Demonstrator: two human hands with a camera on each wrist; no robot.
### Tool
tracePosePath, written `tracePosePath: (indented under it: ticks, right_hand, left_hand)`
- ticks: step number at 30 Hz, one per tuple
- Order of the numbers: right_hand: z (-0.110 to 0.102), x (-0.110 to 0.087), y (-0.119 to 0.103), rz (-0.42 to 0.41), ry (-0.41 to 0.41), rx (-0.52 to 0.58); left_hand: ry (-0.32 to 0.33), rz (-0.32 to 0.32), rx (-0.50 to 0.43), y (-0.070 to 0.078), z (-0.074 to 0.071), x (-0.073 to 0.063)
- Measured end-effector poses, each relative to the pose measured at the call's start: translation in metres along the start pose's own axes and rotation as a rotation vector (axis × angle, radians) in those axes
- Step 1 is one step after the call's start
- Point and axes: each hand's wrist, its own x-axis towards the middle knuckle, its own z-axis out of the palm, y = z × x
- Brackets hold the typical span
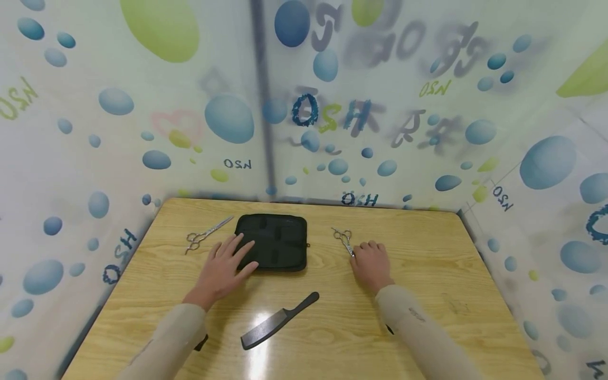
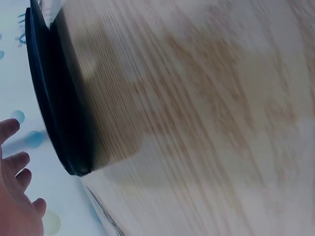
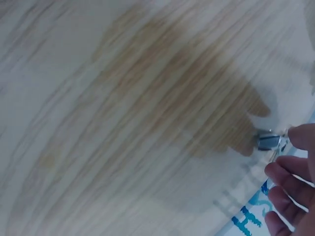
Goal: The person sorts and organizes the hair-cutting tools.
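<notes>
My left hand (image 1: pixel 222 272) is spread out with its fingers apart at the left edge of a black zip case (image 1: pixel 280 243). In the left wrist view the case (image 2: pixel 59 98) shows edge-on beside the fingertips; whether they touch it I cannot tell. With thumb and fingers my right hand (image 1: pixel 372 265) pinches a pair of silver scissors (image 1: pixel 345 240) by the blade end, its finger loops pointing away from me. The right wrist view shows only a short metal part of these scissors (image 3: pixel 268 140) by the thumb, the blades mostly hidden.
Thinning-style or plain, a second pair of scissors (image 1: pixel 206 233) lies left of the case. A black comb with a handle (image 1: pixel 280 321) lies nearer, between the forearms. The wooden table (image 1: pixel 427 237) meets patterned walls (image 1: pixel 228 174) at its back and sides.
</notes>
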Motion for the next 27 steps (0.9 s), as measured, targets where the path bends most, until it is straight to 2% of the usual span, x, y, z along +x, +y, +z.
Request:
tracePosePath:
  ticks: [4, 15, 20, 27]
  right_hand:
    - [0.004, 0.004, -0.007, 0.027, 0.002, -0.060]
    - [0.005, 0.008, -0.021, 0.076, -0.061, -0.141]
    - [0.002, 0.010, -0.022, 0.081, -0.070, -0.144]
    - [-0.001, 0.010, -0.022, 0.065, -0.052, -0.147]
  left_hand:
    - [-0.005, 0.011, -0.002, 0.006, 0.002, 0.003]
    - [-0.003, 0.031, -0.026, 0.017, 0.006, 0.008]
    - [0.029, 0.062, -0.029, 0.022, 0.007, 0.010]
    - [-0.002, 0.061, -0.025, 0.026, 0.009, 0.014]
